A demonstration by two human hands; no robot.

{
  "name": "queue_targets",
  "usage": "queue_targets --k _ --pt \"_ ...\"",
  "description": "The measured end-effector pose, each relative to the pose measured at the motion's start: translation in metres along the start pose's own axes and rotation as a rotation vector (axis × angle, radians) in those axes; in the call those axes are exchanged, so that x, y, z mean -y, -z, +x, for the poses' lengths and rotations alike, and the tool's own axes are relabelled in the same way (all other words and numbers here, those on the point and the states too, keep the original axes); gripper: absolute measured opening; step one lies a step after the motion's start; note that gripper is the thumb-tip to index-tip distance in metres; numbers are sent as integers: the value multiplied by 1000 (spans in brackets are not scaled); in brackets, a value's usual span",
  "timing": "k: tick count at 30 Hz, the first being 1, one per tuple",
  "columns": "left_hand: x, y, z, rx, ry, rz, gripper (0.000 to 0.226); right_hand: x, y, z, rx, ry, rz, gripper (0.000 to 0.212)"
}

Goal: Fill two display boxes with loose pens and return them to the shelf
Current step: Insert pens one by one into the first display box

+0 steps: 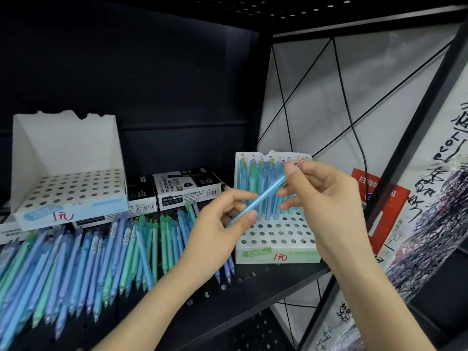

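Note:
Both hands hold one light-blue pen (263,198) slanted in front of the right display box (276,254). My left hand (222,231) pinches its lower end, and my right hand (321,196) pinches its upper end. That white box has a holed top, and several blue and green pens stand in its back rows while its front rows are bare. A second white display box (68,196) with no pens in its holes stands at the left on black cartons. Many loose blue and green pens (96,259) lie in a row on the black shelf (253,295).
Black permanent-marker cartons (187,191) sit between the two boxes at the back. A black cable (354,133) hangs behind the right box, beside a red sign (385,206). The shelf's slanted metal post (410,153) rises at the right, with scribbled wall art beyond.

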State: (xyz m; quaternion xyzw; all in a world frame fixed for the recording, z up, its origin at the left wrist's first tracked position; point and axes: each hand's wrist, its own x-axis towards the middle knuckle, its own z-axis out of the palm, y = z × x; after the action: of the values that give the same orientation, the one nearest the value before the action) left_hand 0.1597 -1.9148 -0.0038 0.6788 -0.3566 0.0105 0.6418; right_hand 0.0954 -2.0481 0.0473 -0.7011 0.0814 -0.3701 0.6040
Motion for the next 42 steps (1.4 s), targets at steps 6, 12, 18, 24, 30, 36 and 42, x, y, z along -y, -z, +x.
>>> queue_targets --k 6,12,18,24,30,36,42 --pt "14 3 1 -114 -29 414 44 1 17 13 -295 338 -431 14" --pt "22 3 3 9 33 594 70 -24 26 35 -360 453 -890 25" --pt "25 2 4 76 89 598 78 -37 32 48 -311 393 -914 27" --pt "28 3 4 70 69 618 78 -39 32 53 -255 312 -947 28" --pt "30 3 4 69 56 626 77 -51 35 57 -224 254 -1001 26" --pt "30 3 5 88 54 600 75 -46 35 56 -228 214 -1056 31" --pt "19 30 -5 -56 57 641 44 -29 -12 0 -104 461 -872 20"
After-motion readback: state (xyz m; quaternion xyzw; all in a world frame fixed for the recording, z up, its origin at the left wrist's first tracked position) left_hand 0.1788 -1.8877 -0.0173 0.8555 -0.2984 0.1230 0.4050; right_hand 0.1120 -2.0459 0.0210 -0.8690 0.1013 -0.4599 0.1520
